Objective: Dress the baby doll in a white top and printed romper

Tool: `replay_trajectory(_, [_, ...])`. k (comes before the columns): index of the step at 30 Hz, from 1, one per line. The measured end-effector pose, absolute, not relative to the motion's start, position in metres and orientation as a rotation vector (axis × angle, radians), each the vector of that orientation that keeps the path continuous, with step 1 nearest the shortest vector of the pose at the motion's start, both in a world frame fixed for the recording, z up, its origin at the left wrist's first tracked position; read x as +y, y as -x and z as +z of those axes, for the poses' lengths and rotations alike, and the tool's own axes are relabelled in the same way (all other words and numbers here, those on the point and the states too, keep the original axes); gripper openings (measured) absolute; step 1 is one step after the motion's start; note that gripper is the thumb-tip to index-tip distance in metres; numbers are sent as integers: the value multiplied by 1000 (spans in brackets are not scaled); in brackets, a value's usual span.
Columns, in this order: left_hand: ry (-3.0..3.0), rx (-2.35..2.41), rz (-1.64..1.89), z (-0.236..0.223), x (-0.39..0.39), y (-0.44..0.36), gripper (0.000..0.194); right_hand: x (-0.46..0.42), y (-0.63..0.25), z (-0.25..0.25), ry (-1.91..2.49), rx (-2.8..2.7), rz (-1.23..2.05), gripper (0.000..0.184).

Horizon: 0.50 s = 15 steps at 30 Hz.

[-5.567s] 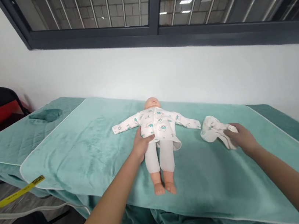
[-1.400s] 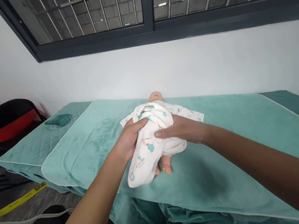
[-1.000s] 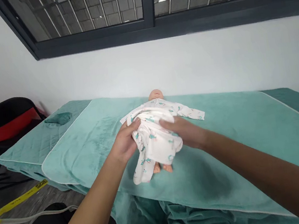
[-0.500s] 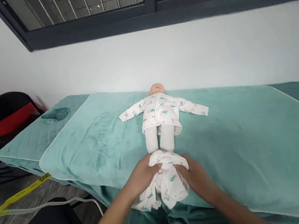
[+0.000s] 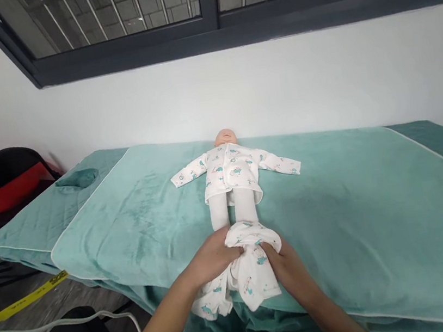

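Observation:
A baby doll (image 5: 225, 137) lies on its back with its arms spread, dressed in a white printed jacket (image 5: 232, 170). Its white legs (image 5: 244, 204) point toward me. Bunched at the lower ends of the legs is a pair of white printed baby trousers (image 5: 256, 271), the legs of the garment hanging toward me. My left hand (image 5: 217, 254) grips the waistband on the left side, thumb on top. On the right side, my right hand (image 5: 281, 256) pinches the same waistband. The doll's feet are hidden by the cloth.
The doll lies on a bed with a green cover (image 5: 355, 213). A face hole (image 5: 79, 179) is at the bed's left end. Black chairs (image 5: 9, 179) stand at the left, near a pale cable (image 5: 62, 323) and a yellow strap (image 5: 29, 297). A white wall (image 5: 134, 101) rises behind.
The view has shifted slightly, so the bed and doll appear a little further left. Both hands keep hold of the trousers, which have shifted slightly right relative to the doll's legs.

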<state>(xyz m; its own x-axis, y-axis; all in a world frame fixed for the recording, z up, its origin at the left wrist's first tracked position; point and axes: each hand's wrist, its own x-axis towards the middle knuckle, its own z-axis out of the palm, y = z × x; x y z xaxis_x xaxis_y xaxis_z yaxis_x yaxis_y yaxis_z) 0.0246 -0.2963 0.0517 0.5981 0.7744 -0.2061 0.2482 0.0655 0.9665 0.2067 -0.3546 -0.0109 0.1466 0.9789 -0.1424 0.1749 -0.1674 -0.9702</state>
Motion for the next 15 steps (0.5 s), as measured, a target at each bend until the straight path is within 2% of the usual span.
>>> replay_trajectory(4, [-1485, 982, 536, 51, -290, -34, 31, -351, -210, -5, 1484, -1099, 1136, 36])
replay_trajectory(9, [-1550, 1129, 671, 49, -270, -46, 17, -336, -209, 0, 1444, -1034, 1093, 28])
replay_trajectory(13, [-1645, 1151, 848, 47, -247, -54, 14, -316, -210, -2, 1416, -1039, 1036, 36])
replay_trajectory(15, [-1657, 1169, 938, 46, -235, -57, 14, -302, -214, -5, 1400, -1092, 999, 34])
